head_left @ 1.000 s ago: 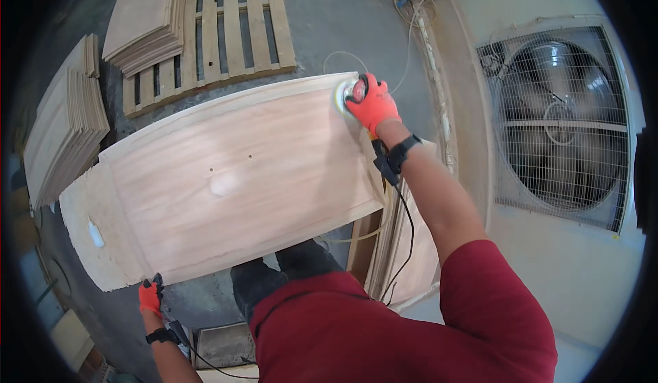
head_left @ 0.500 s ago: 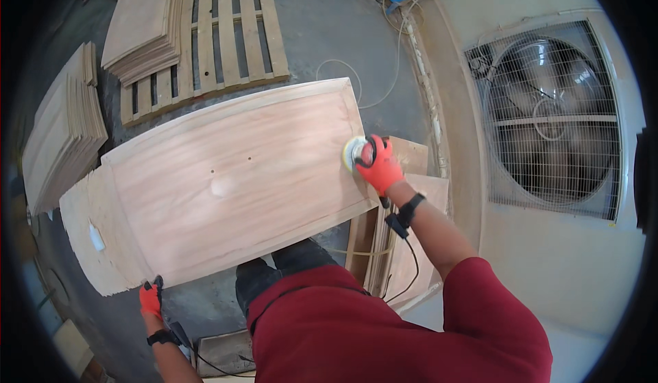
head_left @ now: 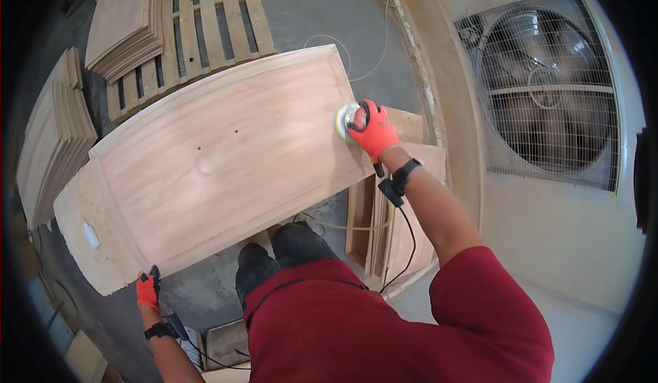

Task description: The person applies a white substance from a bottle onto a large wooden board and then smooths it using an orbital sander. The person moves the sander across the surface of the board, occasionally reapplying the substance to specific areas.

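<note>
Left end: white plastic bottle (head_left: pixel 91 235) lying on rough pale plywood board (head_left: pixel 113 263), toward its left edge; vibration or tilt could roll it off. Red-and-black gloved left hand (head_left: pixel 148 288) at the board's near edge, fingers bent; can't tell if they clamp it. Large pinkish wooden panel (head_left: pixel 274 122), 2 small holes, lies on the board. Round white-and-yellow sander (head_left: pixel 345 121) at the panel's right edge, red-gloved right hand (head_left: pixel 375 133) wrapped around it. Tipping there could round or gouge the edge. Black cable (head_left: pixel 412 246) below right forearm could snag.
</note>
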Motion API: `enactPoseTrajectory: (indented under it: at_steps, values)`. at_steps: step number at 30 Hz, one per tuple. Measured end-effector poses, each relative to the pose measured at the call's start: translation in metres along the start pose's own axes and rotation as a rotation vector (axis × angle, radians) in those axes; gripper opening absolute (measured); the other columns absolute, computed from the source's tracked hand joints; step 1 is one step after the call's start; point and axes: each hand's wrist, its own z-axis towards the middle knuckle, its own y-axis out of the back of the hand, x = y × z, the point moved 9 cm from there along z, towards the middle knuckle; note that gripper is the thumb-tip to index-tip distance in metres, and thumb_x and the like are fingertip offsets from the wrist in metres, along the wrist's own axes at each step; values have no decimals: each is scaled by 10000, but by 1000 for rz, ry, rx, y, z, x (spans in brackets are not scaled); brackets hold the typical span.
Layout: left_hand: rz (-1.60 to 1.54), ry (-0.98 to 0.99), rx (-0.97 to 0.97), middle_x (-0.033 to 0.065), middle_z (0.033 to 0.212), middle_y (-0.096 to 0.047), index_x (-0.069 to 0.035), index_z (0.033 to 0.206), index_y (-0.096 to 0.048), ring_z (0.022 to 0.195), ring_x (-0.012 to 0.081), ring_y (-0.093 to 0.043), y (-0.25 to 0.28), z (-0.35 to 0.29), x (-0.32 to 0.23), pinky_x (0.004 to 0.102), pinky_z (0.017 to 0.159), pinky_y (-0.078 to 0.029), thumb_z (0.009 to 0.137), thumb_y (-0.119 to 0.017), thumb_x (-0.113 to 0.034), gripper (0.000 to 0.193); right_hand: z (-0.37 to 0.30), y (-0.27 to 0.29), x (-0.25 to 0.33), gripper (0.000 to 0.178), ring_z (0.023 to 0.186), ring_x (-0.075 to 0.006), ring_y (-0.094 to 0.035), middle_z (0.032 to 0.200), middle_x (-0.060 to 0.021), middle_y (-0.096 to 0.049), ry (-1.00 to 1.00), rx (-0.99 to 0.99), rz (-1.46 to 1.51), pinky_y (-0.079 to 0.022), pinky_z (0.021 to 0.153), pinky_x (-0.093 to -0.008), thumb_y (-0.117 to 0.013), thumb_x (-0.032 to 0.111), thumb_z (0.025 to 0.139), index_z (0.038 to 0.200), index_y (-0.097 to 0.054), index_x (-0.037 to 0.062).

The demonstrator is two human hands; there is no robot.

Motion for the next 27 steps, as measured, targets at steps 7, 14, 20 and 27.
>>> enactPoseTrajectory:
  at_steps: [7,14,20,27]
  values:
    - [-80,98,79,71,1129,-691,-78,1265,-640,911,204,-651,-15,5,-9,364,742,-503,1034,-526,-431,437,-72,-23,-46,855,1215,-491,-578,1420,-275,-467,-121,12,-15,-501,1023,-523,-815,372,789,1504,-392,170]
    - [-25,72,199,113,1521,-543,-123,1535,-456,1314,343,-584,-17,16,-5,546,1083,-418,1028,-528,-454,610,-122,-33,-55,852,1199,-468,-610,1496,-330,-394,-139,12,3,-512,1026,-493,-803,395,807,1512,-382,167]
    - [-72,31,225,175,1524,-518,-75,1502,-439,1319,366,-577,-28,5,-25,568,1102,-403,1001,-594,-492,670,-140,-40,-72,803,1156,-477,-626,1448,-311,-426,-192,-67,57,-532,990,-497,-798,394,815,1478,-404,173]
    - [37,58,96,166,1328,-616,-68,1418,-488,1162,332,-653,-32,-7,-48,497,954,-508,942,-637,-633,754,-163,-62,30,747,1102,-468,-652,1370,-265,-468,-30,21,77,-548,953,-503,-777,399,833,1461,-424,204]
